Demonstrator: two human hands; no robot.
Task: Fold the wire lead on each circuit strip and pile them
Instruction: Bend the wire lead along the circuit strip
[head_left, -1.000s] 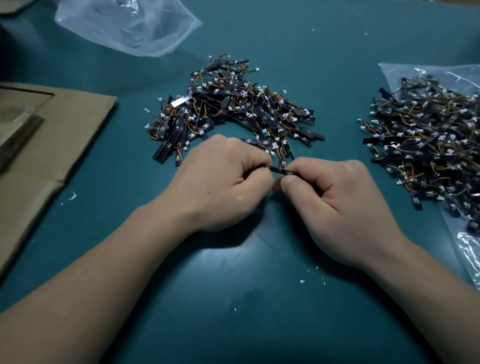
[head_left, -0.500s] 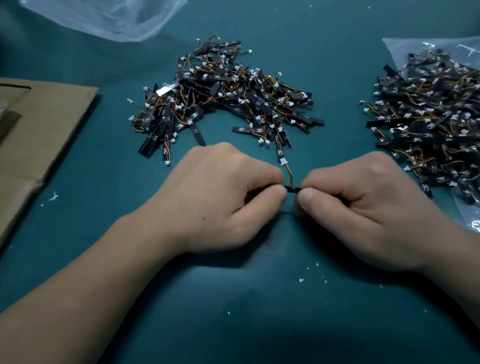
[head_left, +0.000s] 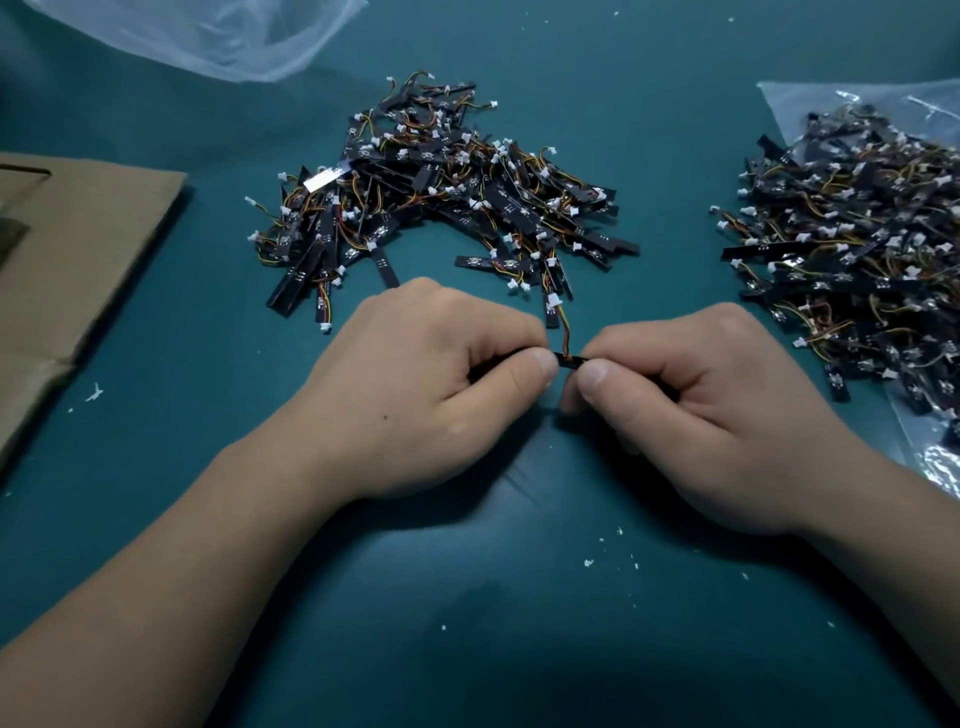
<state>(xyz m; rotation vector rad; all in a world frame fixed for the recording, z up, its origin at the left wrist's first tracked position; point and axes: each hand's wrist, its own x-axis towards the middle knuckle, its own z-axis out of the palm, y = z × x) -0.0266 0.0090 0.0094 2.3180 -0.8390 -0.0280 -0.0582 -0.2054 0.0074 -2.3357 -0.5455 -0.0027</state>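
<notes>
Both hands, left hand (head_left: 431, 384) and right hand (head_left: 696, 410), pinch one circuit strip (head_left: 569, 359) mid-tabletop (head_left: 519, 623), its wire lead (head_left: 564, 332) sticking up (done pile (head_left: 441, 197) right behind, bagged heap (head_left: 857, 249) right, cardboard (head_left: 78, 270) left).

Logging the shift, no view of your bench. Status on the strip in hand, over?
Left hand and right hand both pinch one circuit strip. Wire lead juts out between them, not yet folded. Centre pile just beyond, nothing blocking.
</notes>
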